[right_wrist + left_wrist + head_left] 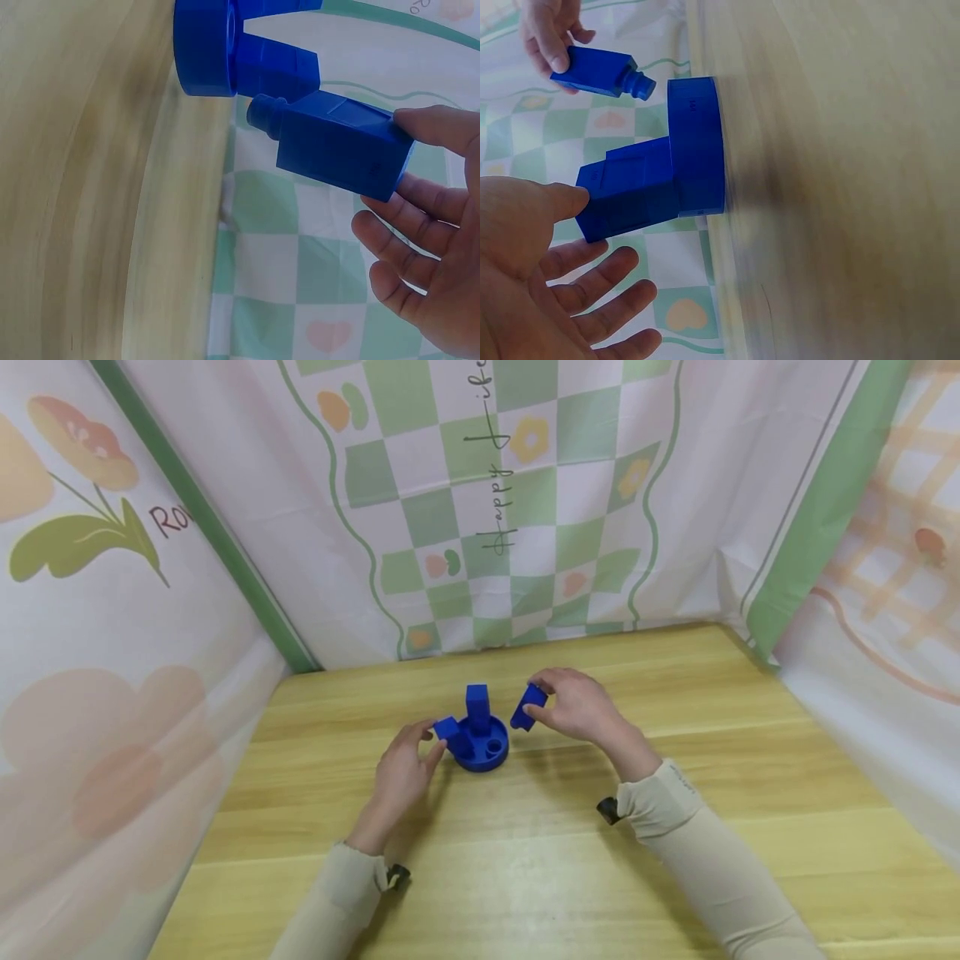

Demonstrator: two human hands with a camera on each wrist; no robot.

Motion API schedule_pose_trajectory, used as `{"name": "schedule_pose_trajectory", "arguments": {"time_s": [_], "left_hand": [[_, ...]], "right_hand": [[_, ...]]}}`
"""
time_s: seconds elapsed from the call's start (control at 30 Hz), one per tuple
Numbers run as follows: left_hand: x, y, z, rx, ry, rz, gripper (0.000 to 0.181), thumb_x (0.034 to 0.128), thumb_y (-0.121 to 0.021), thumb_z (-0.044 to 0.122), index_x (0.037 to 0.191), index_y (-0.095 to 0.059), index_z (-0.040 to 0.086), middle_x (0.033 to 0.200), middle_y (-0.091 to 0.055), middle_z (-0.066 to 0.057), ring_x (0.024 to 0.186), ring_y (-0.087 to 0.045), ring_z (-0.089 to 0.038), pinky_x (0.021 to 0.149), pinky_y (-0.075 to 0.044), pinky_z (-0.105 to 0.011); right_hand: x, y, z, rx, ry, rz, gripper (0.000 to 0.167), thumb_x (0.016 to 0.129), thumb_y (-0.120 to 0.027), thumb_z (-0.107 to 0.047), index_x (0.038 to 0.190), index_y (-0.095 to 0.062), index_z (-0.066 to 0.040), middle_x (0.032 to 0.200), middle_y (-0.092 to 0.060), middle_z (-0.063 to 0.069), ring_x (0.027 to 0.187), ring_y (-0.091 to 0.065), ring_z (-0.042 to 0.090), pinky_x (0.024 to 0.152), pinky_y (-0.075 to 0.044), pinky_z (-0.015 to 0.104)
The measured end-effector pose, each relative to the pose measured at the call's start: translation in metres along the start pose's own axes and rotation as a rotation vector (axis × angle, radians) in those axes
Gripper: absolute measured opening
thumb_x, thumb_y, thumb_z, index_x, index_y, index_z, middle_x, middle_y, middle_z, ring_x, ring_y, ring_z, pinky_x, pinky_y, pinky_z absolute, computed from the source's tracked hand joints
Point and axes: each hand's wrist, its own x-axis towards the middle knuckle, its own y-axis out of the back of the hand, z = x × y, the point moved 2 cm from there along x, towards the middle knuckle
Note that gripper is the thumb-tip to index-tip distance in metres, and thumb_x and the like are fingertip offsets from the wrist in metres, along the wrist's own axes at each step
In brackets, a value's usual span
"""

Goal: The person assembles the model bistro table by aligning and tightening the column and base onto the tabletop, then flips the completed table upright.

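A round blue base [480, 764] stands on the table, with an open round hole showing on its near right side. One rectangular blue block [477, 706] is upright in the base. A second blue block [626, 187], tilted outward on the base's left side, is pinched at its outer end by the thumb and index finger of my left hand [401, 768]; the other fingers are spread. Right of the base, my right hand [581, 706] holds a third blue block [345, 142] above the table by its end. A stepped round peg [266, 116] on that block points toward the base.
The wood-grain table [525, 877] extends around the base. A patterned cloth curtain [510, 527] hangs behind it, with more cloth along the left and right sides. Dark straps [609, 810] show at both sleeve cuffs.
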Motion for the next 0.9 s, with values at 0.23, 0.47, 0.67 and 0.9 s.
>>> {"name": "schedule_pose_trajectory", "arguments": {"time_s": [0.23,0.47,0.67,0.9], "left_hand": [[-0.001,0.0,0.0,-0.003,-0.003,0.008,0.046,0.0998,-0.06,0.039,0.138,-0.058,0.014,0.117,-0.068,-0.008,0.107,-0.067,-0.032,0.084,-0.058,-0.046],[0.0,0.0,-0.001,0.003,-0.005,0.013,0.045,0.0994,-0.061,0.038,0.138,-0.058,0.014,0.116,-0.068,-0.007,0.106,-0.068,-0.031,0.084,-0.058,-0.045],[0.0,0.0,0.0,0.009,0.002,0.014,0.044,0.0991,-0.061,0.038,0.138,-0.058,0.017,0.117,-0.068,-0.007,0.107,-0.068,-0.031,0.084,-0.058,-0.046],[0.0,0.0,-0.001,0.008,0.0,0.007,0.044,0.0992,-0.062,0.037,0.138,-0.058,0.017,0.118,-0.068,-0.008,0.108,-0.068,-0.031,0.085,-0.058,-0.046]], "right_hand": [[0.001,-0.005,-0.005,0.003,0.034,-0.004,0.05,0.091,-0.069,-0.044,0.129,-0.064,-0.012,0.115,-0.07,0.01,0.108,-0.065,0.029,0.094,-0.053,0.048],[0.001,-0.009,-0.012,0.002,0.074,-0.004,0.05,0.09,-0.071,-0.042,0.127,-0.064,-0.01,0.114,-0.071,0.009,0.107,-0.066,0.028,0.094,-0.054,0.047],[0.002,-0.014,-0.017,-0.013,0.098,-0.007,0.051,0.089,-0.072,-0.043,0.127,-0.064,-0.01,0.115,-0.071,0.009,0.107,-0.066,0.026,0.094,-0.054,0.046],[0.002,-0.019,-0.024,-0.033,0.118,-0.029,0.051,0.089,-0.072,-0.041,0.128,-0.064,-0.009,0.114,-0.07,0.008,0.106,-0.065,0.025,0.091,-0.055,0.045]]}}
